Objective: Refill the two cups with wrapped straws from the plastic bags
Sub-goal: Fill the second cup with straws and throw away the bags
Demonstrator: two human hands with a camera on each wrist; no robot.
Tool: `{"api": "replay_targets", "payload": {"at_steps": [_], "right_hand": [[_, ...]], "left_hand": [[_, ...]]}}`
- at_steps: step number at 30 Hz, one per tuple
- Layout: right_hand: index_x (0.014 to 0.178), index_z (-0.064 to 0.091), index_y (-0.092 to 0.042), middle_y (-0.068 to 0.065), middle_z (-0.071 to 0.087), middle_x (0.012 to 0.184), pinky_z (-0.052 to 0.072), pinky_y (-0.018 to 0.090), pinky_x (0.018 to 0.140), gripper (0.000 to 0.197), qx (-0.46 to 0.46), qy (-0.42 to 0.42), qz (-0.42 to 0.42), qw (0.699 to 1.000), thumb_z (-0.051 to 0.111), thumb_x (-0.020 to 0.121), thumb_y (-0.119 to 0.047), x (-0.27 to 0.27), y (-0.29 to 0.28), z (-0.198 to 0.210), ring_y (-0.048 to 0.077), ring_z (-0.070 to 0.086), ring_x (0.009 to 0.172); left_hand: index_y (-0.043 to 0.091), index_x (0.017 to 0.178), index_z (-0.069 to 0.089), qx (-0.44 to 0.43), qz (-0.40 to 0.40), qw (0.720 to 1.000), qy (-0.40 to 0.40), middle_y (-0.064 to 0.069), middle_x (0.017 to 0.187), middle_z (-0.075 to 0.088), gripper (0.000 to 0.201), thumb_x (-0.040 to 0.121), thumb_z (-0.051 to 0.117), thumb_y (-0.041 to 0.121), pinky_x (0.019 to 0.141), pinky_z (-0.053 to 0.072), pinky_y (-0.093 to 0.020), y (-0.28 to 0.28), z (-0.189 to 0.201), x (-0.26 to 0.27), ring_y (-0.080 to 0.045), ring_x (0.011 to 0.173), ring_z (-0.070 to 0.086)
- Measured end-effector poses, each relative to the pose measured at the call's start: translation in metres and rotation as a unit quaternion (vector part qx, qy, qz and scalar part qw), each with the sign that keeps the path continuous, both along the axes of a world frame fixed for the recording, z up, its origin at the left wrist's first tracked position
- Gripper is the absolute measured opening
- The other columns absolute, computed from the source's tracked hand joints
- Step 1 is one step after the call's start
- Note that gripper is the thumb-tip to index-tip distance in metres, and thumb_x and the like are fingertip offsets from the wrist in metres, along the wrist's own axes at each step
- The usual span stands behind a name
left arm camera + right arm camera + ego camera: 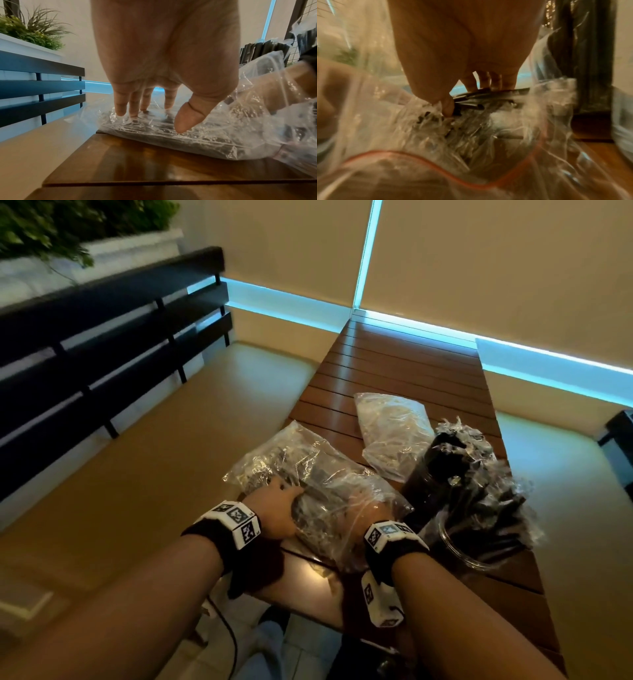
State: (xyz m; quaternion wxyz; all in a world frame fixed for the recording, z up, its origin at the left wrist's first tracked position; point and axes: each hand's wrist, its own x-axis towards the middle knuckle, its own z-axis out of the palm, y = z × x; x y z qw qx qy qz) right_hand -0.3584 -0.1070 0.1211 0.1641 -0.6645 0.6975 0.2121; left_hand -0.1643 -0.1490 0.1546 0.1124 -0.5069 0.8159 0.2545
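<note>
Near bag (318, 484) is lying at the table's (394, 361) near left edge. It is being pinned by left hand (274, 508), fingers (121, 106) spread flat. Right hand (462, 54) is inside, fingers being curled round straws (488, 93). Film looks thin and slippery, straws light, so the bundle is best gripped mid-length.

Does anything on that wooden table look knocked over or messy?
Yes. One clear cup at the table's right edge leans sideways, its dark wrapped straws splaying out unevenly. Nothing looks spilled or torn.

Two plastic bags (318, 484) (394, 433), two cups (442, 474) (479, 525) of straws, two hands (277, 508) (371, 513), one table (394, 361).
</note>
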Motion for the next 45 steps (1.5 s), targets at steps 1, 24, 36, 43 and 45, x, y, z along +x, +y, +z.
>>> {"api": "replay_targets", "payload": {"at_steps": [1, 24, 36, 43, 45], "right_hand": [[0.137, 0.052, -0.021, 0.009, 0.047, 0.145, 0.034, 0.048, 0.111, 0.07, -0.03, -0.001, 0.01, 1.0, 0.051, 0.081, -0.062, 0.0, -0.003, -0.004, 0.033, 0.043, 0.134], [0.109, 0.064, -0.01, 0.005, 0.064, 0.107, 0.056, 0.03, 0.085, 0.027, -0.1, -0.086, -0.095, 0.987, 0.063, 0.09, -0.031, 0.011, -0.03, 0.013, 0.021, 0.064, 0.098], [0.114, 0.062, -0.022, 0.004, 0.062, 0.117, 0.051, 0.035, 0.087, 0.04, -0.076, -0.068, -0.045, 0.994, 0.063, 0.086, -0.049, 0.002, -0.03, 0.02, 0.024, 0.06, 0.103], [0.074, 0.054, -0.029, -0.004, 0.06, 0.092, 0.057, 0.038, 0.08, 0.021, -0.088, -0.105, -0.119, 0.983, 0.065, 0.073, -0.047, 0.002, -0.023, 0.043, 0.021, 0.061, 0.09], [0.09, 0.062, -0.026, 0.004, 0.063, 0.104, 0.054, 0.039, 0.089, 0.017, -0.075, -0.132, -0.124, 0.981, 0.066, 0.082, -0.04, 0.002, -0.021, 0.043, 0.029, 0.062, 0.105]], "left_hand": [[0.029, 0.155, 0.022, 0.004, 0.0, 1.0, -0.003, -0.009, 0.153, 0.024, 0.086, 0.081, 0.064, 0.029, 0.107, 0.044, -0.035, -0.001, 0.0, 0.0, -0.032, 0.133, 0.045], [0.03, 0.157, 0.002, -0.001, -0.005, 1.0, 0.007, -0.013, 0.152, 0.026, 0.097, 0.08, 0.061, 0.028, 0.072, 0.044, -0.026, -0.014, -0.008, 0.0, -0.029, 0.114, 0.057], [0.027, 0.158, 0.006, -0.016, 0.001, 1.0, 0.008, -0.012, 0.149, 0.032, 0.093, 0.082, 0.061, 0.022, 0.073, 0.044, -0.025, -0.025, -0.006, 0.002, -0.026, 0.113, 0.056], [0.031, 0.157, 0.008, -0.028, 0.01, 1.0, -0.003, -0.01, 0.147, 0.026, 0.092, 0.081, 0.061, 0.028, 0.073, 0.048, -0.028, -0.027, -0.01, -0.003, -0.027, 0.111, 0.056], [0.032, 0.157, 0.008, -0.032, 0.012, 0.999, -0.012, -0.01, 0.147, 0.024, 0.094, 0.08, 0.061, 0.029, 0.076, 0.054, -0.032, -0.025, -0.01, -0.004, -0.027, 0.109, 0.056]]}}
